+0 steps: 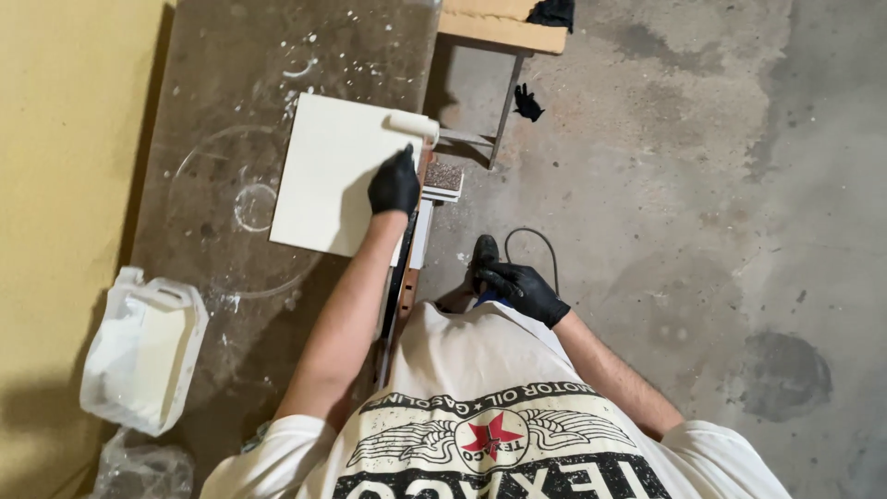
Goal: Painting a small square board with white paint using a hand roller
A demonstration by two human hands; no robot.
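White panel (319, 171): a flat, square, off-white board that is lying on the dusty brown worktable (231, 74), with its right edge reaching toward the table's right side.
Left hand (394, 182): gloved in black, it is resting on the panel's right part, fingers drawn together and pointing away from the person; whether they are gripping anything cannot be told.
Paint roller (413, 125): a small white roller that is lying at the panel's upper right corner, just beyond the left hand's fingertips; contact between them cannot be told.
Right hand (522, 289): also in a black glove, it is hanging off the table in front of the person's body, fingers curled loosely inward and closing on nothing visible.
Sanding block (443, 177): a speckled brown pad that is sitting just right of the left hand, at the table edge.
Plastic jug (143, 346): a translucent white container that is lying on its side at the table's near left.
Black cable (536, 242): looping on the concrete floor (702, 185) beyond the right hand.
Wooden stool (504, 35): standing past the table's far right, with dark cloth on it.
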